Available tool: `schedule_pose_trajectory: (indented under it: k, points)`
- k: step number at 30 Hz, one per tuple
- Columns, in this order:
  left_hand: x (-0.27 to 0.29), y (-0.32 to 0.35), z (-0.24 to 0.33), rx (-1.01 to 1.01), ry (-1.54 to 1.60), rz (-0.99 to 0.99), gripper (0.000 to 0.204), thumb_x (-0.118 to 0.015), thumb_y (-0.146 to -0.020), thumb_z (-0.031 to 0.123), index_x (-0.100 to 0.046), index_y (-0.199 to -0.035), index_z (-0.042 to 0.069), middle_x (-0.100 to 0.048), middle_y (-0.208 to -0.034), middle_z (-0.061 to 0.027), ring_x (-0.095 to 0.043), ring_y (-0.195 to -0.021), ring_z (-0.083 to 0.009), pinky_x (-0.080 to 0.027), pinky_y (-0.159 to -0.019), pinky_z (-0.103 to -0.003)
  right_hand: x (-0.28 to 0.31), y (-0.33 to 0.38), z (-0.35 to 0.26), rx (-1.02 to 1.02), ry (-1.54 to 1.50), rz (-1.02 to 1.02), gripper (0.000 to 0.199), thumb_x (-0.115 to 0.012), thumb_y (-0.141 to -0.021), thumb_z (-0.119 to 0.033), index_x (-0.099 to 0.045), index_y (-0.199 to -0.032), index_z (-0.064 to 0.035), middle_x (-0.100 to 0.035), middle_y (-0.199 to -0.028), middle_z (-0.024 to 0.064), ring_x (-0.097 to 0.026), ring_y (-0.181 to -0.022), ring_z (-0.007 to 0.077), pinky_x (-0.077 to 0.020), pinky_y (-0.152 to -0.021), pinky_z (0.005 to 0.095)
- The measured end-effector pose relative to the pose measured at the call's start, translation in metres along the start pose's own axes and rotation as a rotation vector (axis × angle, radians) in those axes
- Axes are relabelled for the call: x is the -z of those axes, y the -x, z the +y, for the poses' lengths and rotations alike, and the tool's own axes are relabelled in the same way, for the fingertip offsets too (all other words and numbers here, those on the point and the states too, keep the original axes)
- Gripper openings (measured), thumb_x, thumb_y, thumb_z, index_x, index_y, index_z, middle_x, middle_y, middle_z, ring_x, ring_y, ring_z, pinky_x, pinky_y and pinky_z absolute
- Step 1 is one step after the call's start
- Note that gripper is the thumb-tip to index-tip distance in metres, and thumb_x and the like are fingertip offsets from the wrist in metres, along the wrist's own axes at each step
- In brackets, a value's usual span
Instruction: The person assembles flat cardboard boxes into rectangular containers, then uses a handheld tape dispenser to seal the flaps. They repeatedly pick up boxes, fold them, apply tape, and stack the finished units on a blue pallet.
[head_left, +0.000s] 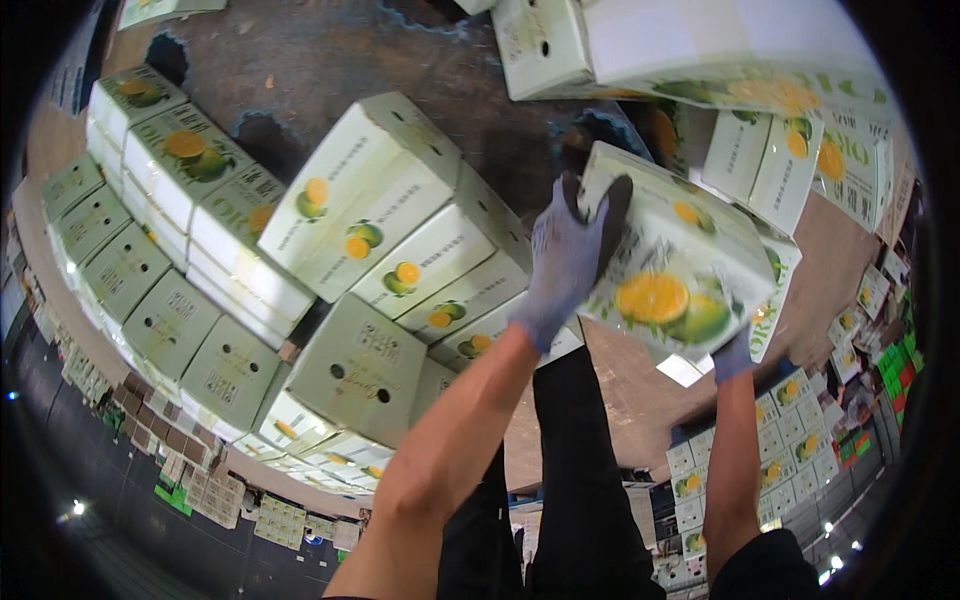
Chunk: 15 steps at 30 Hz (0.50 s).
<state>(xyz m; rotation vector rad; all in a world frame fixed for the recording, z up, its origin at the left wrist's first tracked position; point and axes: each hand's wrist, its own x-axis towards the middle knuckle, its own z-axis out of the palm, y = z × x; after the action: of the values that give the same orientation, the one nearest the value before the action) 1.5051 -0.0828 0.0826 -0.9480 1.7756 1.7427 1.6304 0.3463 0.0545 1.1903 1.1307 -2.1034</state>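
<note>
Both gloved hands clamp one fruit carton held above the stacked cartons, left hand spread on its top edge, right hand beneath; looks stiff, weighty, best gripped at opposite edges.

Fruit cartons on brown floor

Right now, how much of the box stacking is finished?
Done: many white-and-green cardboard fruit boxes already sit in neat rows at left. In hand: the left hand and right hand, both in grey gloves, hold one more fruit-printed box. Left: tilted boxes in the middle lie loose, not yet lined up.
</note>
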Motion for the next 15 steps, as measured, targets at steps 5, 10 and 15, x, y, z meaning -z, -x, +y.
schedule_pose_trajectory:
  k: [5, 10, 15]
  points:
    - [0.102, 0.117, 0.091, -0.05, 0.459, 0.073, 0.058, -0.082, -0.095, 0.027, -0.053, -0.138, 0.001, -0.066, -0.124, -0.0117, -0.063, -0.111, -0.0155, -0.055, -0.096, -0.034, -0.066, 0.076, -0.035, 0.218, 0.257, -0.123, 0.065, -0.042, -0.112, -0.042, -0.029, -0.163, -0.0027, -0.038, -0.164, 0.0179, -0.042, -0.148, 0.0335, -0.037, -0.123, 0.0478]
    - [0.232, 0.138, 0.12, -0.362, 0.391, 0.522, 0.064, -0.073, -0.091, 0.013, -0.05, -0.15, 0.003, -0.062, -0.137, -0.0117, -0.064, -0.117, -0.0203, -0.056, -0.098, -0.035, -0.317, 0.005, -0.055, 0.276, 0.26, -0.241, 0.06, -0.037, -0.116, -0.039, -0.03, -0.163, -0.0026, -0.041, -0.163, 0.0123, -0.041, -0.148, 0.0239, -0.0347, -0.124, 0.0412]
    - [0.354, 0.084, 0.091, -0.539, 0.373, 0.544, 0.047, -0.06, -0.105, 0.006, -0.053, -0.152, 0.007, -0.06, -0.144, -0.015, -0.06, -0.129, -0.0257, -0.054, -0.103, -0.037, -0.613, -0.063, 0.002, 0.915, 0.962, -0.94, 0.056, -0.057, -0.106, -0.041, -0.055, -0.146, -0.0029, -0.065, -0.136, 0.0135, -0.065, -0.118, 0.0216, -0.0536, -0.1, 0.0365]
